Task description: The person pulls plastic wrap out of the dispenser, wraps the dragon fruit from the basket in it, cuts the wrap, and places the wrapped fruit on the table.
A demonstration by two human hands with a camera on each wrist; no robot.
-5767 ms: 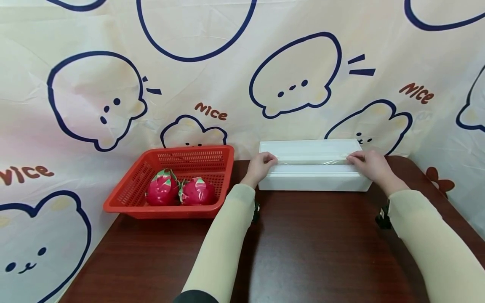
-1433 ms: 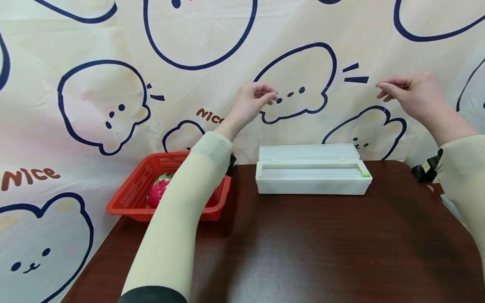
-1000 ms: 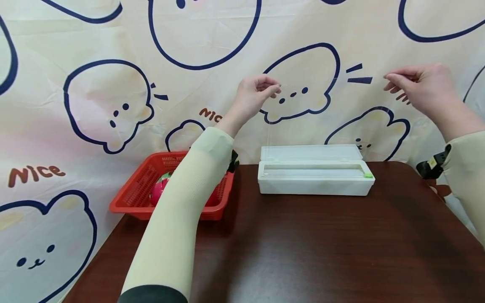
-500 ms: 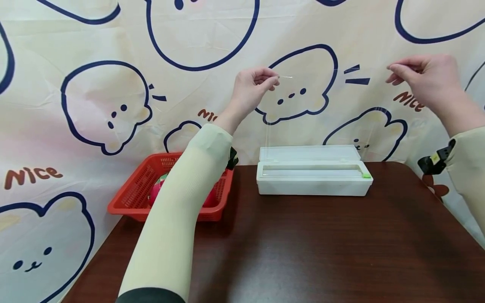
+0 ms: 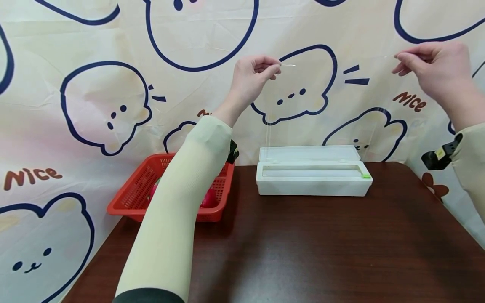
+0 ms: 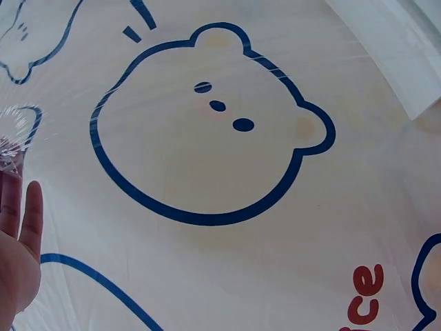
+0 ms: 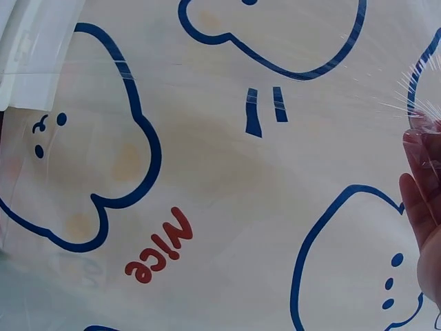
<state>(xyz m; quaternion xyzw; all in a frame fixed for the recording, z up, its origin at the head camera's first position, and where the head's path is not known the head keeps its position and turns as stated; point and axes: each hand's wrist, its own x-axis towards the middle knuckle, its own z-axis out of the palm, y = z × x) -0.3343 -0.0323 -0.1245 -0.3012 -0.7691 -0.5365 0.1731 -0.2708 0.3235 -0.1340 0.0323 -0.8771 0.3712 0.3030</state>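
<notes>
My left hand (image 5: 255, 75) pinches one upper corner of a sheet of clear cling film (image 5: 318, 105). The other upper corner is between the thumb and fingers of my right hand (image 5: 441, 69). Stretched between the hands, the film runs down to a white cling film box (image 5: 314, 186), whose lid (image 5: 310, 152) stands raised at the back. In the left wrist view, creases of gathered film (image 6: 12, 134) fan out from the fingertips. Similar creases show at the right hand (image 7: 426, 207) in the right wrist view.
A red plastic basket (image 5: 126, 207) stands at the left of the brown table (image 5: 303, 244). My left sleeve (image 5: 179, 202) partly hides the dragon fruits (image 5: 209, 198) in it. Behind the table hangs a cream cloth (image 5: 212, 33) with cartoon outlines.
Earlier both hands were down at the box, at the film's edge. Since then they have risen and spread apart, drawing film upward; over the last second they climbed further, the right hand also moving right.
</notes>
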